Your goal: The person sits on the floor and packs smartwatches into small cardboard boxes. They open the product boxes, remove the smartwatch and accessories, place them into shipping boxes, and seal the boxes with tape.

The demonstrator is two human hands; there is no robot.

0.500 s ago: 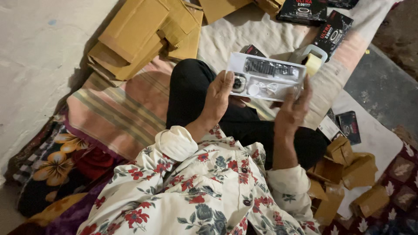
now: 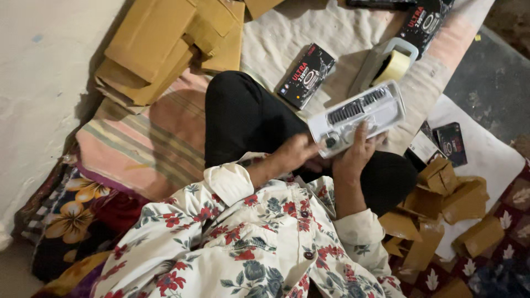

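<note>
While both hands grip it, the white tray [image 2: 359,118] sits above left hand [image 2: 295,154] and right hand [image 2: 356,152].

Floor setup, boxes and bedding everywhere

A stack of flattened cardboard boxes [image 2: 165,49] is sitting at the top left edge of the striped blanket [image 2: 143,143], right against the pale wall [image 2: 38,83]. A black product box [image 2: 306,76] is lying on the cream cloth [image 2: 326,30], with a tape dispenser [image 2: 386,63] just beside it and another black box [image 2: 425,22] poking in at the top edge. Small folded brown cartons [image 2: 452,198] are piling up on the right, near a white sheet [image 2: 486,160]. A floral blanket [image 2: 72,215] is bunching up at the lower left.
</note>
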